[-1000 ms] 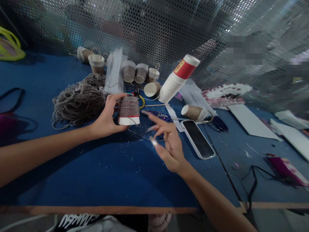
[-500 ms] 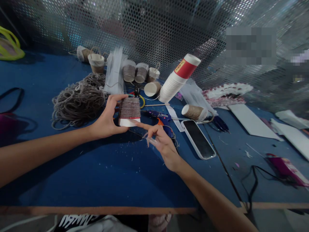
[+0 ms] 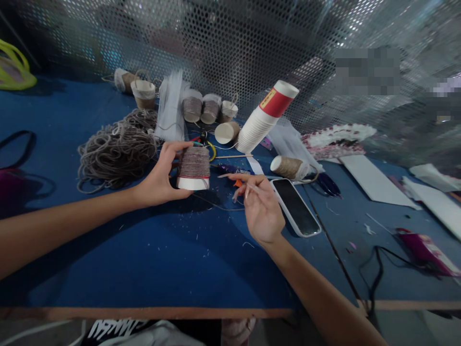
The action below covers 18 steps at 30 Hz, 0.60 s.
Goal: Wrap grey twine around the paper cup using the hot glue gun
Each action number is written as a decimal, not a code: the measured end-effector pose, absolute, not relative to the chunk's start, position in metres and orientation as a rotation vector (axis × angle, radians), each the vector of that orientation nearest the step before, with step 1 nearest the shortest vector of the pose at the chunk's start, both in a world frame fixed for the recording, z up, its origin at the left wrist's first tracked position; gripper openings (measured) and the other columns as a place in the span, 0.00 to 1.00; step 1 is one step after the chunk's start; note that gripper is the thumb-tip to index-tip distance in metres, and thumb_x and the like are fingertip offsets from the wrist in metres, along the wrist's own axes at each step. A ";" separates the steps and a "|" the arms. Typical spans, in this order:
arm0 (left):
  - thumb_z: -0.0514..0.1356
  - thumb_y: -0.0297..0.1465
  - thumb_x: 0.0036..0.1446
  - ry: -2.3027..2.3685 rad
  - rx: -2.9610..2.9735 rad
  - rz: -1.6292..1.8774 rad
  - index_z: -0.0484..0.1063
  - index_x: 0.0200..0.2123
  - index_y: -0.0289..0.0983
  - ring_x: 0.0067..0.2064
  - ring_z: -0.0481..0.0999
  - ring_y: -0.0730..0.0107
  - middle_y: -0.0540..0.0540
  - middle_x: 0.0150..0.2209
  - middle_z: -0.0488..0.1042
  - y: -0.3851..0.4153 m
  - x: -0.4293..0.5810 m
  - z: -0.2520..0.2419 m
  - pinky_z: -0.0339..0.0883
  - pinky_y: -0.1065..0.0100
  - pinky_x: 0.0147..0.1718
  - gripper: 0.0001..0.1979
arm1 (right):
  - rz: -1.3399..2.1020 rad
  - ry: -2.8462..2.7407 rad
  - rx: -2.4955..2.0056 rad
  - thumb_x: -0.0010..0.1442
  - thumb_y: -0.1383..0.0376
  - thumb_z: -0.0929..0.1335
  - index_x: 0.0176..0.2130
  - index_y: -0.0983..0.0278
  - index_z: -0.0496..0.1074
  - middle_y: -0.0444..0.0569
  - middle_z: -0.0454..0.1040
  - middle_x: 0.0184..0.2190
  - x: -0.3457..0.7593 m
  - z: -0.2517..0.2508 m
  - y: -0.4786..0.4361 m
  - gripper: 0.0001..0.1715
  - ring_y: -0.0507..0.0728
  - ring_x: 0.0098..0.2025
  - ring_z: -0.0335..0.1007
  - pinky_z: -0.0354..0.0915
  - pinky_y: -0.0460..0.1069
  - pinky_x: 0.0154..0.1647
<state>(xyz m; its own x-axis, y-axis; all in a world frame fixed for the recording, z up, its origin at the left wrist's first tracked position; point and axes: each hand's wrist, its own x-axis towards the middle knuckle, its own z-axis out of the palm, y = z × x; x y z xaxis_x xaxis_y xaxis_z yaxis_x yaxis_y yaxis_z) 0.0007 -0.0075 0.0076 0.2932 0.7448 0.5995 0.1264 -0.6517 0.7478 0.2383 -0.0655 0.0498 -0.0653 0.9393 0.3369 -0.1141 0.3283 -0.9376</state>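
My left hand grips a paper cup, thumb low on one end and fingers at the other. Rows of grey-brown cord wrap most of the cup, leaving a white band with a thin red line at its near end. A loose strand of cord trails from the cup towards my right hand. That hand hovers to the right, apart from the cup, index finger stretched out and the others loosely bent, with nothing visible in it. Beneath its fingers lies a blue glue gun with an orange trigger, partly hidden.
A heap of grey cord lies left. Behind are wrapped cups, yellow-handled scissors and a leaning stack of paper cups. A phone lies right, near a twine-wrapped cup. Perforated metal sheeting stands behind the table.
My right hand has moved away from the cup's lower edge, to the right and slightly up, over the glue gun. My left hand and the cup have barely moved.
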 end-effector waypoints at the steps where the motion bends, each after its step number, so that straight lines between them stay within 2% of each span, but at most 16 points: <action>1: 0.71 0.29 0.43 0.780 2.009 1.373 0.59 0.63 0.45 0.57 0.71 0.53 0.40 0.57 0.61 -0.008 0.000 0.009 0.74 0.53 0.53 0.43 | 1.097 -1.397 -0.852 0.64 0.58 0.65 0.30 0.59 0.67 0.47 0.80 0.41 0.238 0.049 -0.067 0.11 0.57 0.42 0.72 0.64 0.51 0.36; 6: 0.72 0.29 0.41 0.798 2.071 1.336 0.62 0.62 0.43 0.60 0.67 0.48 0.40 0.56 0.63 -0.009 0.000 0.015 0.73 0.50 0.55 0.43 | 1.152 -1.772 -0.958 0.68 0.52 0.62 0.34 0.57 0.67 0.48 0.79 0.52 0.236 0.047 -0.078 0.15 0.61 0.47 0.70 0.64 0.57 0.44; 9: 0.72 0.29 0.41 0.803 2.023 1.346 0.63 0.61 0.42 0.60 0.67 0.48 0.39 0.56 0.64 -0.009 0.001 0.016 0.73 0.50 0.55 0.42 | 1.104 -1.836 -1.029 0.68 0.51 0.62 0.34 0.57 0.65 0.48 0.78 0.53 0.236 0.046 -0.079 0.16 0.62 0.48 0.70 0.64 0.60 0.48; 12: 0.72 0.29 0.41 0.805 1.994 1.350 0.63 0.61 0.43 0.60 0.68 0.50 0.40 0.56 0.64 -0.009 0.002 0.015 0.74 0.51 0.55 0.42 | 1.081 -1.813 -1.023 0.68 0.51 0.61 0.33 0.57 0.65 0.49 0.78 0.52 0.237 0.046 -0.076 0.17 0.61 0.45 0.71 0.65 0.59 0.48; 18: 0.73 0.31 0.42 0.803 1.917 1.354 0.61 0.60 0.43 0.57 0.72 0.53 0.39 0.58 0.63 -0.009 0.003 0.011 0.74 0.53 0.54 0.42 | 1.059 -1.555 -0.953 0.66 0.53 0.62 0.27 0.58 0.62 0.50 0.81 0.43 0.235 0.050 -0.073 0.18 0.57 0.35 0.71 0.65 0.54 0.38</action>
<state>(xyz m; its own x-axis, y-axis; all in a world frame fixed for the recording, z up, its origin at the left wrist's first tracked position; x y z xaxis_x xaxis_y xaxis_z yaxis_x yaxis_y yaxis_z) 0.0027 -0.0089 0.0107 0.2793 0.7828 0.5561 0.1126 -0.6019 0.7906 0.2350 -0.0726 0.0501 -0.2036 0.9350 0.2903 0.0725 0.3101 -0.9479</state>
